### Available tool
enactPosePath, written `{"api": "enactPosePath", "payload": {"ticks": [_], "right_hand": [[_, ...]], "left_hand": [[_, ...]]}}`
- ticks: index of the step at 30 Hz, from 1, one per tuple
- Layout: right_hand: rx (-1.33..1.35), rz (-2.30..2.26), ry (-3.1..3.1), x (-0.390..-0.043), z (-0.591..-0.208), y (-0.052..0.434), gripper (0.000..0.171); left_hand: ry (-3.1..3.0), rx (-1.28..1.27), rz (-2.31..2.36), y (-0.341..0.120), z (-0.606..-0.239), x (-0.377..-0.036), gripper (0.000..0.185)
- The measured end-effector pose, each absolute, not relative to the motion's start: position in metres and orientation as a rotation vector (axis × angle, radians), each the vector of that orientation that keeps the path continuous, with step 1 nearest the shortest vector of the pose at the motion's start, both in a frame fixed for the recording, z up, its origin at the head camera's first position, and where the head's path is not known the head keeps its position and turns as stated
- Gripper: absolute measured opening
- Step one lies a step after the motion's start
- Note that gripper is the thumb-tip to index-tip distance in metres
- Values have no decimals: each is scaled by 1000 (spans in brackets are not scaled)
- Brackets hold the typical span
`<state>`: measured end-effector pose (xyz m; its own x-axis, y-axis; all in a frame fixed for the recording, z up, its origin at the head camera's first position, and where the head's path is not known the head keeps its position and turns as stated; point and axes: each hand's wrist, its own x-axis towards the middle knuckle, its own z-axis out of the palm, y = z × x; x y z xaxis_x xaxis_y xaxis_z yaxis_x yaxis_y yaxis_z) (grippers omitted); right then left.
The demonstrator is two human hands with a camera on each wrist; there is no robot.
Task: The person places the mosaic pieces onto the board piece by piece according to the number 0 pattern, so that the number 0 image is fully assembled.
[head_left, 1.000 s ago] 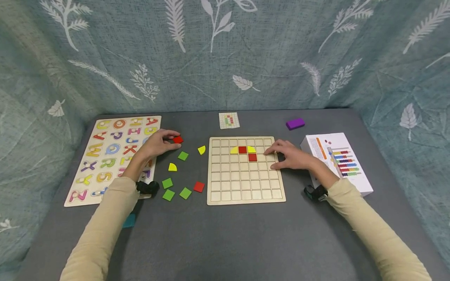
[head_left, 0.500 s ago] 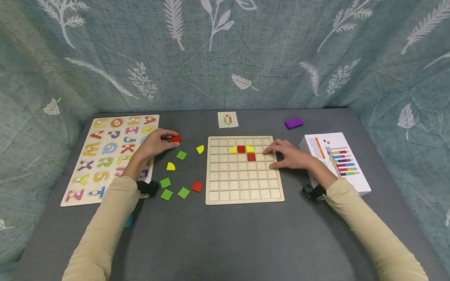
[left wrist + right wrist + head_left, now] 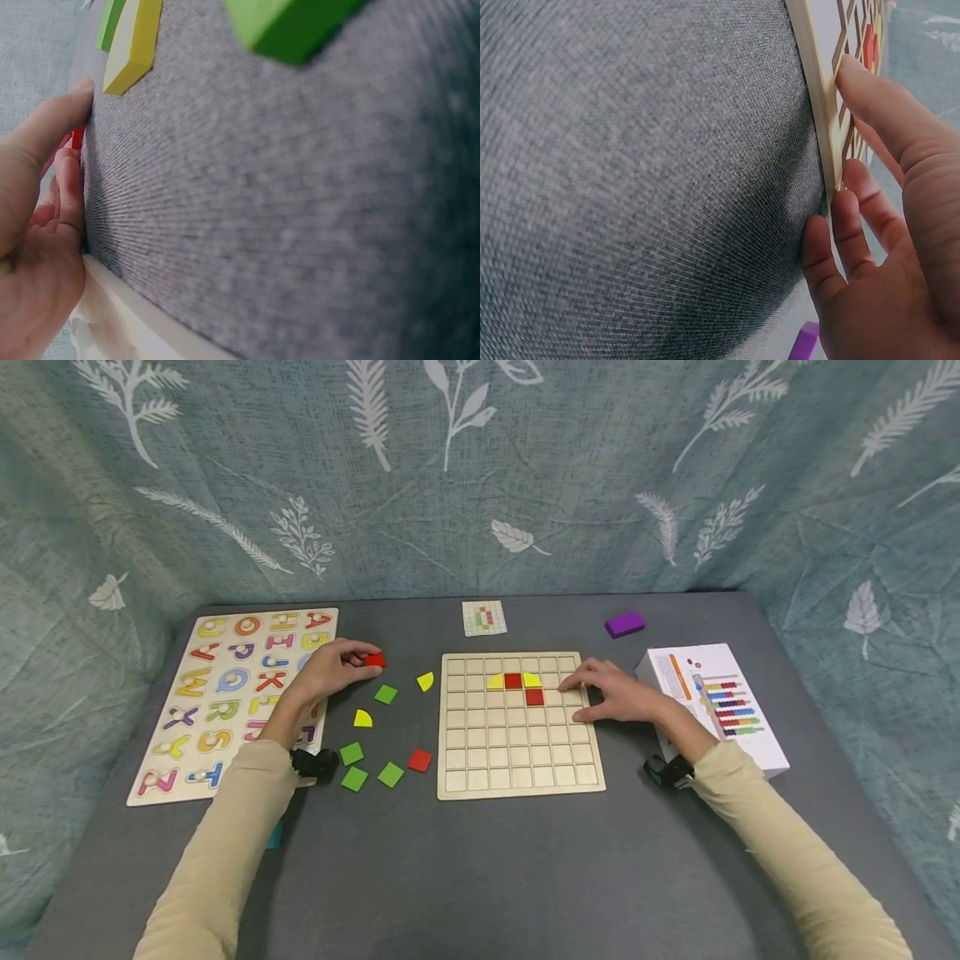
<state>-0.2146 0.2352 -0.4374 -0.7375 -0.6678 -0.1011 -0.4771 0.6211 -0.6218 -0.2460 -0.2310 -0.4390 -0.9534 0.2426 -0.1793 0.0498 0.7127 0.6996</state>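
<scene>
Not much has moved over the last second. The left hand point(image 3: 330, 667) was already pinching the red square tile point(image 3: 374, 660) and it's still sitting low over the grey table point(image 3: 480, 877), just right of the alphabet puzzle point(image 3: 225, 693), so the tile looks picked but not carried over yet. Fingers are curled round it, wrist bent inward. The right hand point(image 3: 618, 693) hasn't budged either: fingers fairly straight, holding nothing, resting on the right edge of the grid board point(image 3: 517, 760) near the two red and two yellow pieces already laid in.
</scene>
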Motion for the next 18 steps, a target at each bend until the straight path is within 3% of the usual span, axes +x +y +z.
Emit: {"api": "enactPosePath", "payload": {"ticks": [18], "right_hand": [[-908,-822,2538,-215,-437,235,45]], "left_hand": [[2628,125,1106,-233,-438,-245,55]]}}
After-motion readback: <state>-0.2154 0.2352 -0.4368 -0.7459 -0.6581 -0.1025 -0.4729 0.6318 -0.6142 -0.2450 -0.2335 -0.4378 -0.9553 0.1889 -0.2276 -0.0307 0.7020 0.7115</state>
